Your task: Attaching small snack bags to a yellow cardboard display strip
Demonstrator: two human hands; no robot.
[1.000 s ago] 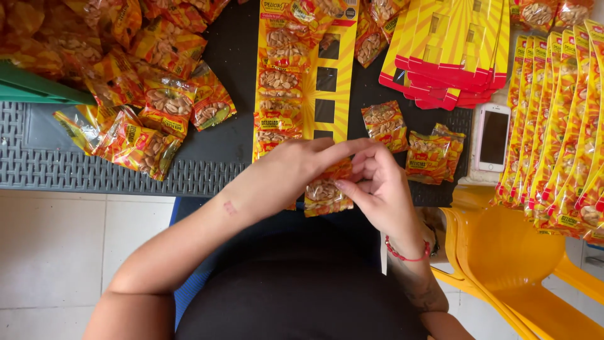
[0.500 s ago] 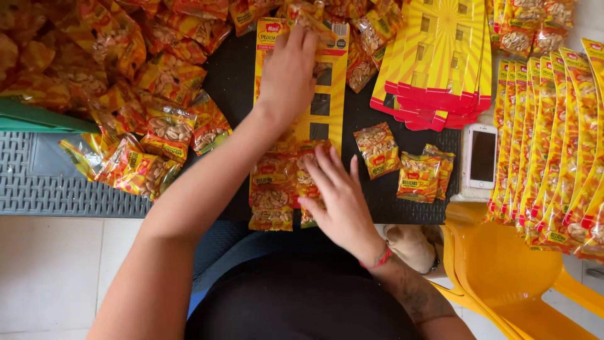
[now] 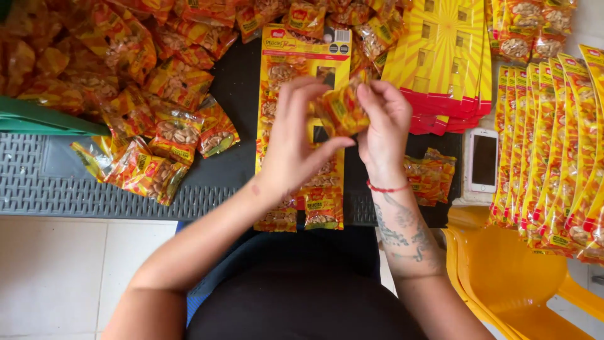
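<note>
Both my hands meet above a long yellow display card [image 3: 307, 49] that lies on the dark table. My left hand [image 3: 294, 141] and my right hand [image 3: 384, 126] together pinch one small orange-red snack packet [image 3: 343, 110] held over the card's middle. Several packets are fixed along the card, including two at its near end [image 3: 323, 211]. A red cord circles my right wrist.
A big heap of loose packets [image 3: 126, 82] covers the left of the table. A stack of blank yellow cards [image 3: 447, 56] lies at the back right, a white phone [image 3: 483, 160] beside it. Filled cards [image 3: 553, 145] hang over a yellow plastic chair [image 3: 503, 277]. A green edge [image 3: 44, 119] at left.
My left hand came back from the card's far end and my right hand rose from the near packets; both now hold one packet over the card's middle.
</note>
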